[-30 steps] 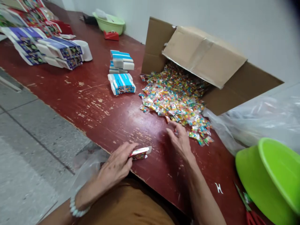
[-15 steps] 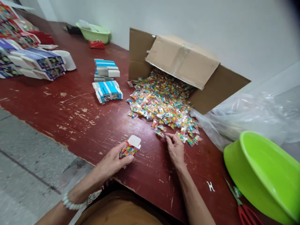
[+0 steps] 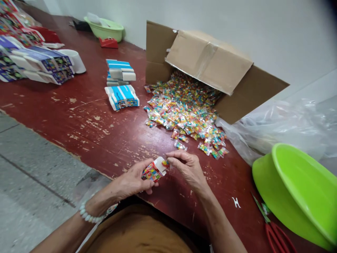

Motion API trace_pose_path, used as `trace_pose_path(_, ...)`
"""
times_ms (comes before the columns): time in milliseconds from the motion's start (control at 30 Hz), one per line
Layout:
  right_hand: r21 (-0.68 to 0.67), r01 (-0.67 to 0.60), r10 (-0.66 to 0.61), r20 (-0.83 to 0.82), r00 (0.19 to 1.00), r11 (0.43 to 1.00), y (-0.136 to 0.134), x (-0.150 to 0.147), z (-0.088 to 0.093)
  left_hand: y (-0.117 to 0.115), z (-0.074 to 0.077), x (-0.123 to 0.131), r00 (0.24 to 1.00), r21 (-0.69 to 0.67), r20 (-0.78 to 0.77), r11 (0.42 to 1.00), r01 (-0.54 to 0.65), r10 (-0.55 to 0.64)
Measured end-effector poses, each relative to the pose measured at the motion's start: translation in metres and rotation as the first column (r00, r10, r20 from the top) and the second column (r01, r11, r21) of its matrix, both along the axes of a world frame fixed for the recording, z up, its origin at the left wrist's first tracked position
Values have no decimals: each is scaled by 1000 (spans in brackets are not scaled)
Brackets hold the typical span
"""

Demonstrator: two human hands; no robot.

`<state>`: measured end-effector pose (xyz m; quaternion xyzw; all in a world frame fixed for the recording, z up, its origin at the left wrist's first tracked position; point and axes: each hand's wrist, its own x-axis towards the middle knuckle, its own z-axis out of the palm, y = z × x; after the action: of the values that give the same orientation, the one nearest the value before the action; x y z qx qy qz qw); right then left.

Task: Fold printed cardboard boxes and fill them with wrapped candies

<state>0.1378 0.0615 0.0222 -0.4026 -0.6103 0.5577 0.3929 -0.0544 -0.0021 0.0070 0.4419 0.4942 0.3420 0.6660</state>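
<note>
My left hand (image 3: 137,181) is closed around a small red printed candy box (image 3: 153,172), its white end flap raised and the open end tilted to the right. Between the thumb and fingers of my right hand (image 3: 188,167) is a small candy packet (image 3: 165,163), right at the mouth of the box; the fingertips partly cover it. Beyond my hands, a heap of clear candy packets (image 3: 184,112) in many colours spills from a cardboard box (image 3: 210,58) lying on its side. A few loose packets lie at the heap's near edge.
A green basin (image 3: 265,175) stands at the right, with red-handled scissors (image 3: 276,233) beside it. Bundled blue boxes (image 3: 122,97) lie left of the heap; purple boxes (image 3: 42,65) are stacked farther left. A red tape dispenser (image 3: 108,43) sits before another basin (image 3: 112,31).
My right hand has moved left from the heap's near edge to the box, bringing a candy packet. My left hand has shifted slightly right and tilted the box toward it.
</note>
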Motion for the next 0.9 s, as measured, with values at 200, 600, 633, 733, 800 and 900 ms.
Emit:
trace_pose_path(200,-82,-251,253,15,967,964,4,-3,-5,-7,-2,2,999,27,-45,1000,14,-13)
trace_pose_path(600,201,-39,0,191,982,979,-18,-15,-11,-9,5,5,994,68,-46,993,-91,95)
trace_pose_path(633,163,-37,10,161,987,986,-19,-15,-12,-10,4,5,994,53,6,992,-110,110)
trace_pose_path(733,11,12,-13,75,997,1000,-17,-17,-15,-10,-1,8,957,-62,185,974,-216,224)
trace_pose_path(800,21,50,-51,100,994,999,-15,-20,-19,-10,-4,9,932,-116,224,957,-266,286)
trace_pose_path(900,68,75,-84,157,984,995,-15,-25,-22,-9,-6,10,940,-109,194,959,-262,279)
